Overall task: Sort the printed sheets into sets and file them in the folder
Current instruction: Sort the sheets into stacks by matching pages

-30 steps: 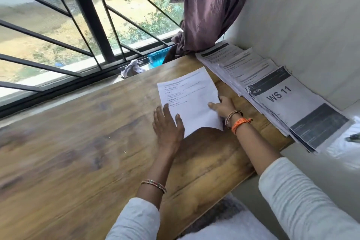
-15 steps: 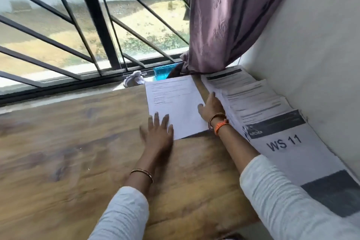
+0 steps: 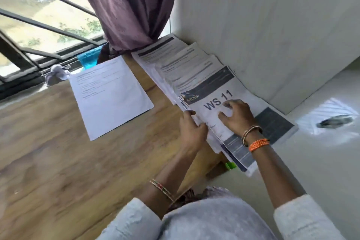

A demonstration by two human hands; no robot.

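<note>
**Both hands on the WS 11 stack over by the wall**

Starting at the left: a black metal window grille (image 3: pixel 44 25) cuts across the glass, and what's outside is too washed out to read. On the sill there's a crumpled white rag (image 3: pixel 56 77) and something bright blue (image 3: pixel 88 59), half tucked behind a purple patterned curtain (image 3: pixel 128 6), so I can't tell what it is.

The brown wood-grain table (image 3: pixel 58 161) runs from the window toward the person. On it lies a single white printed sheet (image 3: pixel 109 95), flat, its long axis going from the window end toward the person, the printed end by the sill. The print is too blurry to read.

Then the hands. The left hand (image 3: pixel 191 132) has its fingers curled onto the left edge of the stack of printed sheets (image 3: pixel 185 68), holding that edge. The right hand (image 3: pixel 236 116) rests on top of the white cover sheet marked "WS 11" (image 3: pixel 212 112), fingers bent and pressing down, covering part of it. The stack is fanned along the pale grey wall (image 3: pixel 263 25), long axis running with the wall, and its near end hangs past the table edge. Something small and green (image 3: pixel 230 165) peeks out under it, mostly hidden.

Far right, on the glossy white floor (image 3: pixel 321 171), lies a dark blurred object (image 3: pixel 335 121) that I can't make out.
</note>
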